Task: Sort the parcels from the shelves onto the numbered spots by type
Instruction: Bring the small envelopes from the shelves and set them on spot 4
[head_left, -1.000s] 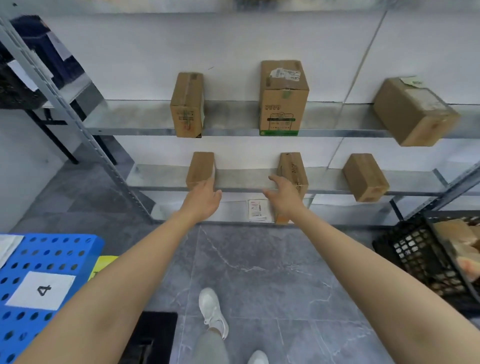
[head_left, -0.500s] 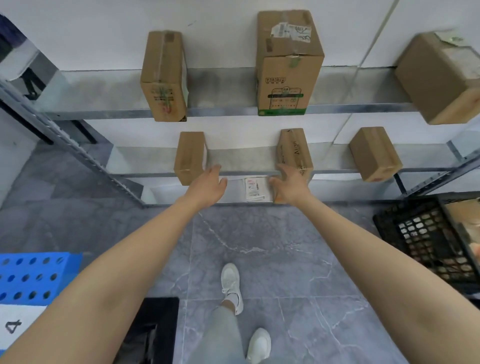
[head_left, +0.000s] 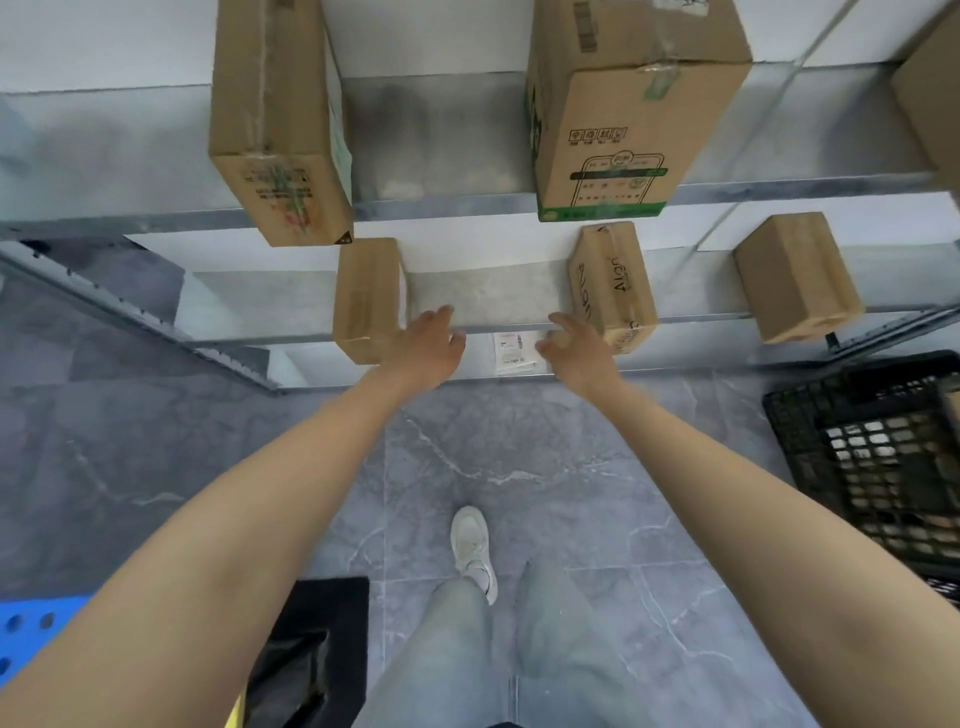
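Fingers (head_left: 441, 314) of the left hand (head_left: 423, 348) are spread and only slightly bent, holding nothing; the hand sits at the front lip of the middle shelf (head_left: 483, 296), just beside a small plain carton (head_left: 366, 301), and I cannot tell whether it touches it. On the right hand (head_left: 576, 348) the fingers (head_left: 563, 322) are loosely splayed too, gripping nothing, close to a lettered carton (head_left: 610, 286) on the same shelf. Between the two hands, on the bottom shelf (head_left: 311, 358), I see a flat white-labelled parcel (head_left: 514, 353). The racking is grey metal against a white wall (head_left: 441, 36), above a grey marbled tile floor (head_left: 519, 467) where a white shoe (head_left: 472, 551) is planted. The upper shelf (head_left: 441, 140) carries a tall carton (head_left: 278, 124) and a green-printed carton (head_left: 631, 109); another plain carton (head_left: 795, 278) sits further right on the middle shelf. At the right a black crate (head_left: 872, 452) holds something brownish that I cannot make out through the mesh. One more carton (head_left: 930, 88) is cut off by the right edge, a blue perforated panel (head_left: 36, 634) is clipped at the lower left, and the lettered carton's print is too blurred for me to read.
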